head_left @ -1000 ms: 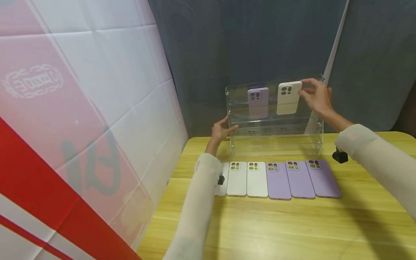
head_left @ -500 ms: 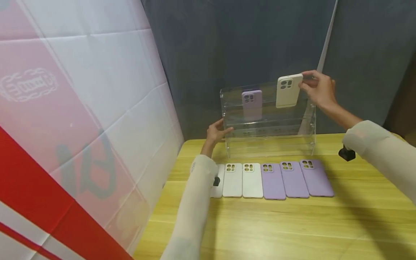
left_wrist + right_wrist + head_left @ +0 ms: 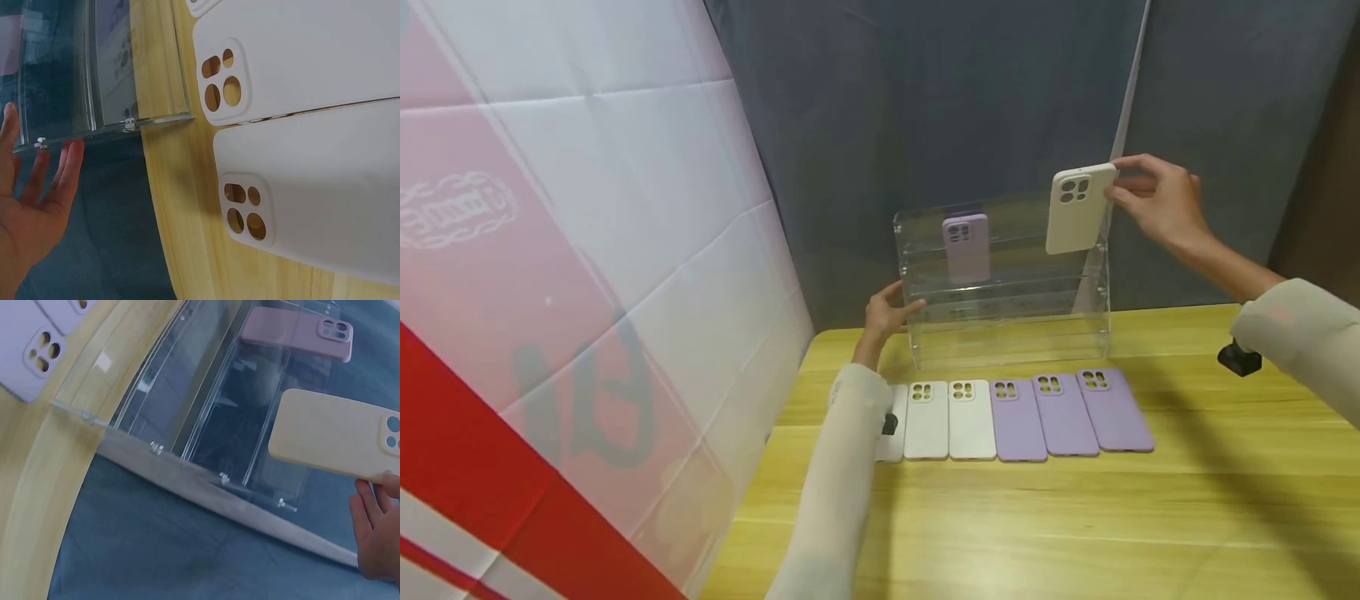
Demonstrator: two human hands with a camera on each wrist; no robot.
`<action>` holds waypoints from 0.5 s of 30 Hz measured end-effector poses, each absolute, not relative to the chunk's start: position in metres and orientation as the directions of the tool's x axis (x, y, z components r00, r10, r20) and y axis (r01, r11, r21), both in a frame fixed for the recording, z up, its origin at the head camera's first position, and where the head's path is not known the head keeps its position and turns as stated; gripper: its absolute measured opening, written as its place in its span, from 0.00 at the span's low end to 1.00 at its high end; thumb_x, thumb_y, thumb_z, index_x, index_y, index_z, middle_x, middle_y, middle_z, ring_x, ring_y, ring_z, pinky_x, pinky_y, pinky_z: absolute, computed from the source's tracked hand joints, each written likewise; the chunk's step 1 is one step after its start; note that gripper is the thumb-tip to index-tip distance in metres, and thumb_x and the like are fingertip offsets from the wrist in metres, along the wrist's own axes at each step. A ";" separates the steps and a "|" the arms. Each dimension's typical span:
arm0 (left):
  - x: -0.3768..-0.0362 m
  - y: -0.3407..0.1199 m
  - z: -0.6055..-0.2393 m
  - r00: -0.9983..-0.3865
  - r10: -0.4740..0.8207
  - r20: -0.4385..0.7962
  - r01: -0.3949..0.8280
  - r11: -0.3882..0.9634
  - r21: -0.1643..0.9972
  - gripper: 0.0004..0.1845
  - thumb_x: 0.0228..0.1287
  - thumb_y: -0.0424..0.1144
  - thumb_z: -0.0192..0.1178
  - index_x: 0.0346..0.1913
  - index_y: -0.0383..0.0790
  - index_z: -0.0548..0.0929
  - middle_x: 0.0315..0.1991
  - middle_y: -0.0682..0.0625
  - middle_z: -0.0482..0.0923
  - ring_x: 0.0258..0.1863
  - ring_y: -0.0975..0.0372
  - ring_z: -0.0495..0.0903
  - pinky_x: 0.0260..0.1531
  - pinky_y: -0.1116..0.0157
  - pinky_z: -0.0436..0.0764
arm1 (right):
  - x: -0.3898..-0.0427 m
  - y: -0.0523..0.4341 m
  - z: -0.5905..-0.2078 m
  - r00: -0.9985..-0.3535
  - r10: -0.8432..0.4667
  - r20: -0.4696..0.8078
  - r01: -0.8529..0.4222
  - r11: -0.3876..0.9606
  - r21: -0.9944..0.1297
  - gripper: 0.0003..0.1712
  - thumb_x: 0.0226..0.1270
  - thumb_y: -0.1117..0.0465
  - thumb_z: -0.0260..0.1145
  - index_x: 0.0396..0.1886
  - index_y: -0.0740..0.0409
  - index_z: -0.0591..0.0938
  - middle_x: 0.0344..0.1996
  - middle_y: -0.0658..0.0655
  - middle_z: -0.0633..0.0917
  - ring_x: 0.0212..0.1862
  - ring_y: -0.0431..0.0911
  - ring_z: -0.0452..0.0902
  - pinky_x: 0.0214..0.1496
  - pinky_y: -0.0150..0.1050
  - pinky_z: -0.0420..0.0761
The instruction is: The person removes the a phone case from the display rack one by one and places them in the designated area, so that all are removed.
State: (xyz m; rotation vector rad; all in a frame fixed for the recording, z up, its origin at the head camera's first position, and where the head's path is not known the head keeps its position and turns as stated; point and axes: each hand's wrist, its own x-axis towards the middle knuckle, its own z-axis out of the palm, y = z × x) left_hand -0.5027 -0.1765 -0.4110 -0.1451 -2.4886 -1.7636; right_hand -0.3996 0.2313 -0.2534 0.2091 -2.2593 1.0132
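Note:
My right hand [image 3: 1168,204] pinches a cream phone case [image 3: 1078,221] by its upper right edge, fingers behind and thumb in front. The case is raised, camera cutouts at the top, and overlaps the right end of a clear acrylic tiered display rack [image 3: 1000,342]. In the right wrist view the cream case [image 3: 331,434] is above the rack's rear tiers, apart from the purple case. My left hand [image 3: 886,315] is at the rack's left side; its fingertips [image 3: 76,147] touch the side panel with the fingers extended. A purple phone case [image 3: 967,254] stands in the rack's top tier, left of middle.
In front of the rack, a row of phone cases lies flat on the wooden table [image 3: 1037,525]: white cases [image 3: 927,429] on the left, purple cases [image 3: 1114,417] on the right. A dark curtain [image 3: 940,100] hangs behind, and a printed white sheet [image 3: 647,192] borders the left.
My right hand has lifted the cream case up from the rack's top tier and toward the right. The left hand stays at the rack's side. The head view has shifted slightly.

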 end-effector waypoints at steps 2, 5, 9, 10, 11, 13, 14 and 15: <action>-0.503 -0.180 -0.411 -0.992 0.023 0.126 0.126 0.338 0.933 0.42 0.62 0.43 0.76 0.77 0.44 0.70 0.74 0.37 0.69 0.65 0.44 0.78 0.46 0.51 0.92 | -0.398 0.234 -0.255 -0.784 0.107 0.611 -0.376 0.702 -0.605 0.25 0.75 0.54 0.70 0.68 0.54 0.81 0.58 0.67 0.85 0.48 0.26 0.84 0.35 0.12 0.73; -0.504 -0.184 -0.410 -0.991 0.022 0.132 0.132 0.351 0.927 0.42 0.62 0.44 0.76 0.77 0.44 0.70 0.73 0.37 0.70 0.63 0.44 0.80 0.40 0.56 0.93 | -0.395 0.239 -0.257 -0.792 0.103 0.601 -0.365 0.711 -0.602 0.26 0.75 0.54 0.69 0.69 0.54 0.80 0.59 0.67 0.84 0.48 0.26 0.84 0.45 0.16 0.77; -0.505 -0.187 -0.410 -0.990 0.029 0.141 0.142 0.339 0.930 0.41 0.63 0.43 0.76 0.77 0.44 0.70 0.73 0.36 0.70 0.64 0.43 0.79 0.43 0.54 0.93 | -0.391 0.248 -0.262 -0.807 0.090 0.584 -0.356 0.714 -0.602 0.27 0.76 0.53 0.69 0.71 0.55 0.78 0.59 0.68 0.83 0.43 0.18 0.78 0.54 0.19 0.76; -0.504 -0.188 -0.409 -0.989 0.031 0.142 0.144 0.335 0.931 0.41 0.64 0.43 0.75 0.77 0.43 0.70 0.73 0.36 0.70 0.65 0.43 0.78 0.45 0.52 0.93 | -0.390 0.250 -0.263 -0.810 0.085 0.580 -0.355 0.716 -0.601 0.28 0.75 0.53 0.69 0.71 0.55 0.78 0.59 0.69 0.83 0.41 0.16 0.76 0.53 0.19 0.76; -0.503 -0.188 -0.409 -0.989 0.033 0.143 0.146 0.332 0.932 0.41 0.64 0.43 0.75 0.77 0.43 0.69 0.73 0.36 0.69 0.65 0.43 0.78 0.47 0.50 0.92 | -0.389 0.253 -0.265 -0.814 0.078 0.575 -0.356 0.716 -0.600 0.28 0.75 0.53 0.69 0.71 0.55 0.78 0.58 0.69 0.83 0.39 0.15 0.73 0.53 0.19 0.76; -0.503 -0.189 -0.408 -0.989 0.037 0.141 0.145 0.330 0.933 0.40 0.65 0.42 0.75 0.78 0.43 0.69 0.73 0.35 0.69 0.64 0.42 0.78 0.49 0.48 0.91 | -0.386 0.258 -0.270 -0.826 0.069 0.560 -0.339 0.732 -0.591 0.28 0.75 0.52 0.69 0.71 0.54 0.78 0.58 0.68 0.84 0.40 0.17 0.75 0.37 0.14 0.71; -0.503 -0.189 -0.408 -0.989 0.038 0.141 0.145 0.331 0.932 0.40 0.65 0.42 0.75 0.78 0.43 0.69 0.73 0.35 0.69 0.64 0.42 0.79 0.49 0.48 0.91 | -0.384 0.260 -0.272 -0.831 0.067 0.552 -0.335 0.733 -0.593 0.28 0.75 0.52 0.69 0.71 0.54 0.78 0.58 0.69 0.84 0.40 0.16 0.75 0.36 0.14 0.71; -0.503 -0.189 -0.408 -0.990 0.039 0.139 0.144 0.332 0.932 0.40 0.65 0.42 0.75 0.78 0.43 0.69 0.73 0.35 0.69 0.63 0.42 0.79 0.49 0.47 0.91 | -0.383 0.262 -0.274 -0.837 0.066 0.543 -0.328 0.735 -0.594 0.29 0.75 0.52 0.69 0.71 0.54 0.78 0.58 0.69 0.84 0.39 0.16 0.73 0.36 0.14 0.71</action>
